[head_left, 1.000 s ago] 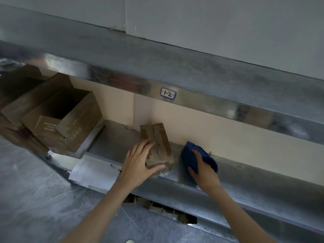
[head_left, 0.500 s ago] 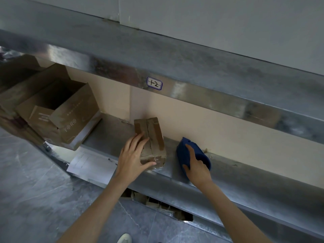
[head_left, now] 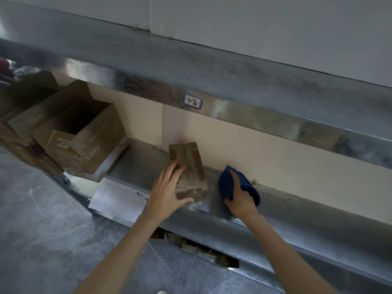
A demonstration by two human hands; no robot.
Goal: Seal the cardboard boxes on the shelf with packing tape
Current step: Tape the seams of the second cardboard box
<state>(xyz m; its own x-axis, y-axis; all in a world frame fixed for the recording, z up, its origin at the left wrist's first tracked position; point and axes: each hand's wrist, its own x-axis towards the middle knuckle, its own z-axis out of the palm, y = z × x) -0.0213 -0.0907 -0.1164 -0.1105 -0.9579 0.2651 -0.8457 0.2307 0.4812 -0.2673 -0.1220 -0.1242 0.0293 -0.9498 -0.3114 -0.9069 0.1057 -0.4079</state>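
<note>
- Change since the earlier frames: almost none. We find both hands on the same two items as a second ago, and only the view has drifted a little.
- Left hand (head_left: 167, 192): fingers lie flat and spread over the top and left side of the small box (head_left: 193, 166), thumb stretched along its near end. We judge this a steadying press, not a closed grip.
- Right hand (head_left: 240, 200): wrapped round the blue tape dispenser (head_left: 227, 183), forefinger laid along its top. The dispenser rests on the shelf (head_left: 297, 217), just right of the small box and apart from it.
- Small box: on the shelf, its near end close to the front edge. Brown strips already run along its top.
- Open boxes (head_left: 84, 141): far left, flaps up, untaped.
- Sheet of paper (head_left: 114, 198): near left, overhanging the shelf front.
- Label (head_left: 192, 101): on the upper shelf's lip.
- Risk, in our judgement: a pull on the tape could drag the light box over the front edge, since only a flat hand holds it.
- Further risk: fresh tape may wrinkle or lift where it crosses the old strips.
</note>
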